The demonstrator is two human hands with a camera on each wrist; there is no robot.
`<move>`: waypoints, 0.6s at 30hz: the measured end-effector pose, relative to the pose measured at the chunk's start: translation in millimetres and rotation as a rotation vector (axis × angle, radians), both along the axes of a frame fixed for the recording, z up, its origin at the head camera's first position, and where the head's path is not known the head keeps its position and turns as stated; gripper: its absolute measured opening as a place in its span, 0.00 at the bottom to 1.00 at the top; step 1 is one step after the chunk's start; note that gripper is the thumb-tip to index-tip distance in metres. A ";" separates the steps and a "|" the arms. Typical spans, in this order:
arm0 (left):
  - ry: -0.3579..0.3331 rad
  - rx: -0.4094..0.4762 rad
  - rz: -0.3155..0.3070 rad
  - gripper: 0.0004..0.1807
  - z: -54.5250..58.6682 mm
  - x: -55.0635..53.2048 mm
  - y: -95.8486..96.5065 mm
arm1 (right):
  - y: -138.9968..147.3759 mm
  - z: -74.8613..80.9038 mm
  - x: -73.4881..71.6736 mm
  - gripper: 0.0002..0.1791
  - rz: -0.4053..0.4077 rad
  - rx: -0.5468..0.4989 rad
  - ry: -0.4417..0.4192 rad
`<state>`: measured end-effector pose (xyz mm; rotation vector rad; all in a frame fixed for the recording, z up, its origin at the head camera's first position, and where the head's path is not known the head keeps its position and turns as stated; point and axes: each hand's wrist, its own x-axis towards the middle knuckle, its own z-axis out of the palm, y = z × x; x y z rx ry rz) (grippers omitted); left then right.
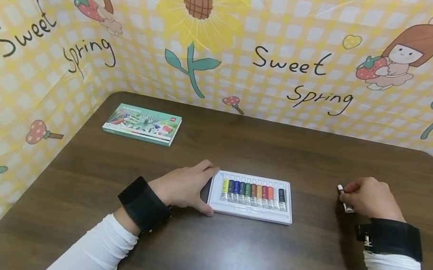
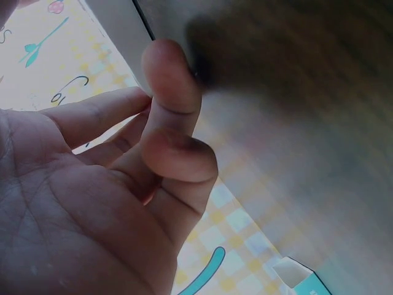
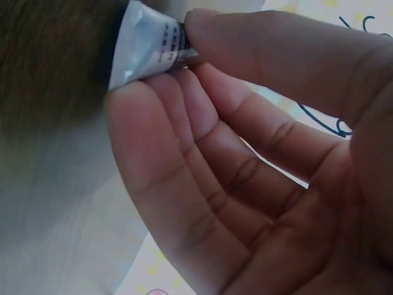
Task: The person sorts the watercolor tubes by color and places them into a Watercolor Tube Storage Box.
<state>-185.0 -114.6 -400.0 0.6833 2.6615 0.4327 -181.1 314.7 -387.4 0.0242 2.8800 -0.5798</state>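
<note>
A white tray [image 1: 246,211] holds a row of small paint tubes in several colours. My left hand [image 1: 189,187] grips the tray's left end, thumb at the near corner and fingers at the far one. Its curled fingers [image 2: 169,80] show large in the left wrist view, up against the pale tray. Off to the right, my right hand [image 1: 372,198] pinches a single paint tube [image 1: 340,189] with a white cap, close over the table. In the right wrist view, the tube's flat silvery end [image 3: 144,46] sticks out past the fingertips; the fingers hide part of the tube.
A green illustrated box [image 1: 142,124] lies at the back left of the brown wooden table [image 1: 245,265]. Yellow checked cloth [image 1: 235,27] with printed flowers and words stands along the back and left side.
</note>
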 end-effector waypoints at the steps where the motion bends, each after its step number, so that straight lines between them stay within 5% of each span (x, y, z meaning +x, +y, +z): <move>1: -0.001 -0.001 0.000 0.59 0.2 0.1 -0.2 | -0.6 0.2 -0.1 0.14 -0.005 -0.002 -0.003; 18: -0.004 -0.002 0.009 0.59 0.4 0.0 0.9 | -6.6 -0.9 0.9 0.10 -0.039 0.026 0.050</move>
